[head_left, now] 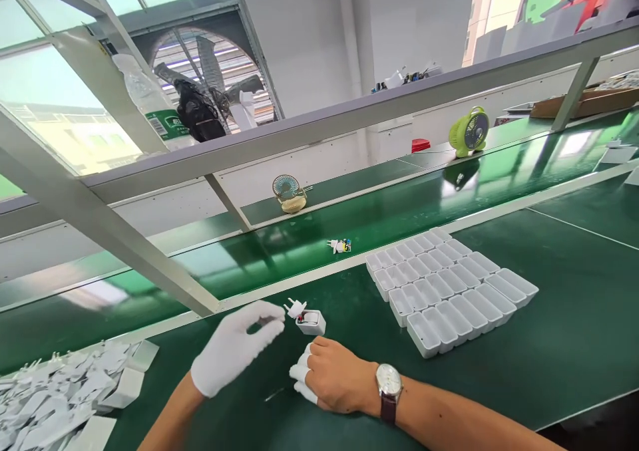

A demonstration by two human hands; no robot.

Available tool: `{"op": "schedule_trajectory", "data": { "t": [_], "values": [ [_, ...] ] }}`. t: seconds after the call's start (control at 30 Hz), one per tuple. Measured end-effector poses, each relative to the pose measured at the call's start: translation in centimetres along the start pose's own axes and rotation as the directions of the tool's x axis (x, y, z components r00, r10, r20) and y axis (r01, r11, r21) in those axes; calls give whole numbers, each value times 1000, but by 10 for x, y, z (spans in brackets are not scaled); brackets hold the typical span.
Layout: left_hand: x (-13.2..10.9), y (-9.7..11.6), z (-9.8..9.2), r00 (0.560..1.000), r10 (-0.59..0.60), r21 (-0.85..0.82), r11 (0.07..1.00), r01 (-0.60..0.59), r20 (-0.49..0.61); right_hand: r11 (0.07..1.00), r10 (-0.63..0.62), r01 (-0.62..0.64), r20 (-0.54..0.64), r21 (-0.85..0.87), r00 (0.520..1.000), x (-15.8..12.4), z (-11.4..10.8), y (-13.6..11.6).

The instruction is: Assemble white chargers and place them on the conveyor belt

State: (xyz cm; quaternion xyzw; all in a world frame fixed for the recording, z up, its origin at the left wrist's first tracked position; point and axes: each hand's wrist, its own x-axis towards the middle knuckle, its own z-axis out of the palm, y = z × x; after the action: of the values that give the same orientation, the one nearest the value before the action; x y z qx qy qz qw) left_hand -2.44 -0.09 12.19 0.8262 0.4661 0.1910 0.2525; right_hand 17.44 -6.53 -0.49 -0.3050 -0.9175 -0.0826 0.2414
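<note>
My left hand [239, 348], in a white glove, is raised at centre-left. Its thumb and fingers curve round a gap, with no object seen between them, and the tips come close to a white two-pin plug piece [296, 308]. That piece leans at the mouth of a small white plastic housing [311, 322] on the green bench, with something red and dark below it. Just in front of the housing is my right hand [332, 374], its fingers curled under and partly covered in white. Whatever those fingers hold, if anything, is hidden. A watch [389, 381] is on the right wrist.
Rows of open white housings [449, 291] stand at the right. A heap of white plastic parts [54, 398] lies at the left. Another plug with a circuit board [340, 245] lies on the green belt [389, 215] beyond. A slanting metal post [144, 251] rises at the left.
</note>
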Motion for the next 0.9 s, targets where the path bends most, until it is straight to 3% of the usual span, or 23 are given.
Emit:
{"op": "schedule_trajectory", "data": {
  "t": [0.07,0.13,0.17,0.23,0.3,0.5,0.63,0.73,0.9],
  "values": [
    [27,-6,-11,992,-41,-42,998,36,-122,999,-33,33,-9,-11,999,0,-4,-1],
    [59,-14,-12,992,-13,2,1000,13,-126,998,-60,60,-20,-25,998,-1,-6,-2],
    [75,-18,-8,997,12,73,997,-6,-76,996,-81,80,-22,-29,997,-2,-7,-2],
    [108,-28,8,998,49,258,964,-60,49,993,-116,115,-23,-27,993,-3,-7,-3],
    [140,-37,29,991,71,319,942,-104,114,991,-135,134,-34,-24,990,-5,-7,-3],
    [215,-49,82,976,100,467,866,-181,192,984,-178,179,-64,8,982,-6,7,7],
    [244,-45,96,975,66,511,843,-167,210,988,-150,151,-37,42,988,-4,20,15],
    [255,-41,97,972,28,513,846,-147,231,984,-162,162,-13,70,987,-3,23,18],
    [241,-23,90,960,30,439,885,-154,277,982,-164,169,-54,84,985,-6,12,16]
  ]
}}
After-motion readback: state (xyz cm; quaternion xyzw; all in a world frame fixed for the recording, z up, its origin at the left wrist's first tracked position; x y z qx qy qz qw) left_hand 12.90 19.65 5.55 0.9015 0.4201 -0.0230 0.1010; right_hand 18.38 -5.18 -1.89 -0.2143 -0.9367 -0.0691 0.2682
